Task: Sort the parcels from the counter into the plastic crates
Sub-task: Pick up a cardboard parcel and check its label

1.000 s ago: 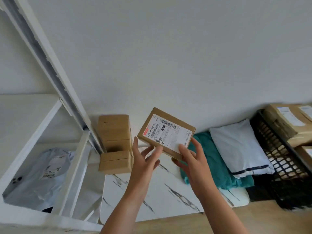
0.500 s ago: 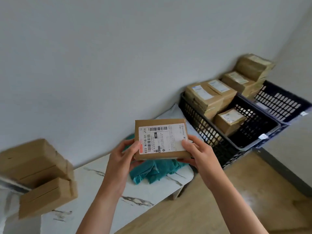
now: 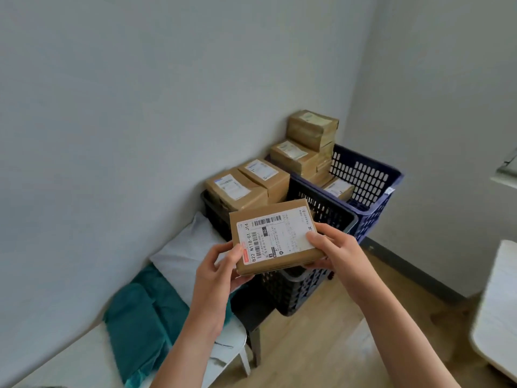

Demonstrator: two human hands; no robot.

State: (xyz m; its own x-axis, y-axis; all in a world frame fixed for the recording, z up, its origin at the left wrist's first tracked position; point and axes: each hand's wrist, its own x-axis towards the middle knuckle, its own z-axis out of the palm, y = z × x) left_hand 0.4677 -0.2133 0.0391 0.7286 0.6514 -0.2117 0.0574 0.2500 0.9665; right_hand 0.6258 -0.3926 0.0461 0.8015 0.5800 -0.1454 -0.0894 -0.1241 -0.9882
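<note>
Left hand and right hand grip the labelled parcel by its ends. It has just travelled from the worktop to the black crate, so placement appears imminent. That crate holds labelled boxes; the blue crate beyond holds a taller stack.

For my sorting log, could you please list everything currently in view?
held parcel: one, brown, between both hands
black crate: one, black, floor beside counter
blue crate: one, blue, corner behind black crate
boxes in black crate: two, brown, wall side
boxes in blue crate: at least three, brown, stacked
white mailer: one, white, counter end
teal bag: one, teal, counter, beside mailer
counter: one, white marbled, lower left
left hand: one, gripping parcel's left end
right hand: one, gripping parcel's right end
</note>
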